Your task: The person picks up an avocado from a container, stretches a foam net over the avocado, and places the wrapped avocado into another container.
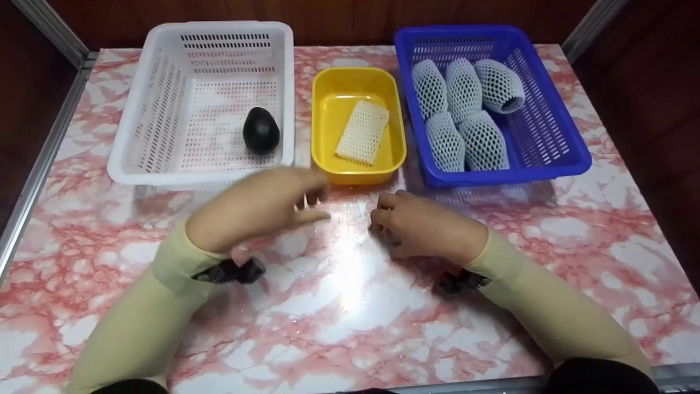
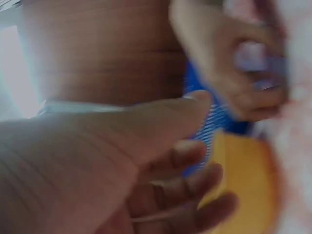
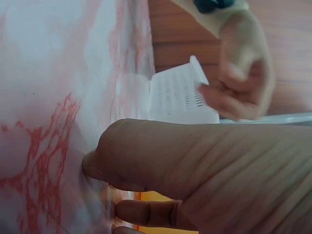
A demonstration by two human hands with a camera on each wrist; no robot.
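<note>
My left hand [image 1: 257,205] hangs over the table in front of the white basket [image 1: 202,179], fingers loosely bent and nothing between them. My right hand [image 1: 429,227] rests low in front of the blue basket [image 1: 508,176], its fingertips [image 3: 92,165] at the tabletop and nothing held. Inside the white basket lies one dark avocado [image 1: 261,131], by the right wall. A flat white foam net sleeve [image 1: 363,132] lies in the yellow tray [image 1: 358,176] between the baskets. Several net-sleeved fruits [image 1: 465,90] sit in the blue basket, mostly to its left.
The table [image 1: 306,328] has a red and white marbled top. Behind the containers stands a dark wooden panel [image 1: 344,22]. Metal edging [image 1: 38,169] runs along the left side. Dark wrist cameras [image 1: 232,271] are strapped under both sleeves.
</note>
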